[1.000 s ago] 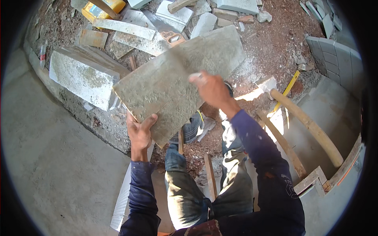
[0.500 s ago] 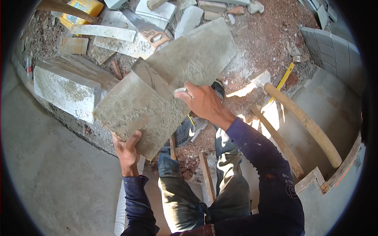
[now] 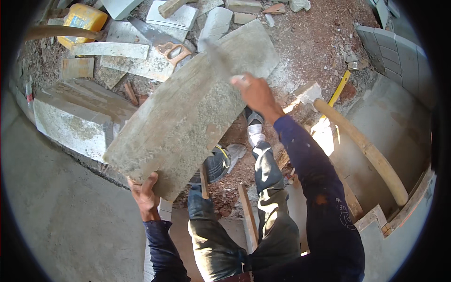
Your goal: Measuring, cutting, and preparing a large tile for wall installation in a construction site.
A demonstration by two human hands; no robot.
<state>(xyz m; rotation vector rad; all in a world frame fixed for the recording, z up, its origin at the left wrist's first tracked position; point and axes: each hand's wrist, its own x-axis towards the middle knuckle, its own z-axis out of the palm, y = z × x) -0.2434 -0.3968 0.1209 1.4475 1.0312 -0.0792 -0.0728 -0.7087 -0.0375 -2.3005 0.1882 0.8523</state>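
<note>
A long grey board, its top smeared with rough mortar, slants across from lower left to upper right. At its near left end my left hand grips it, thumb on top and fingers underneath. Above the board's right half, my right hand is closed around a wide-bladed scraper. Motion blurs the blade, which shows nearly edge-on, so I cannot tell whether it touches the board. Most of the scraper's handle is hidden in my fist.
Left of the board sits a mortar-marked pale block. A handsaw, slabs and a yellow jug lie beyond. To the right are a long-handled hammer, a yellow level and a low block wall. Wooden strips stand near my legs.
The scraper has swung from flat across the board's middle to nearly edge-on, farther up and right. My right hand has moved up and right; the board has shifted slightly left.
</note>
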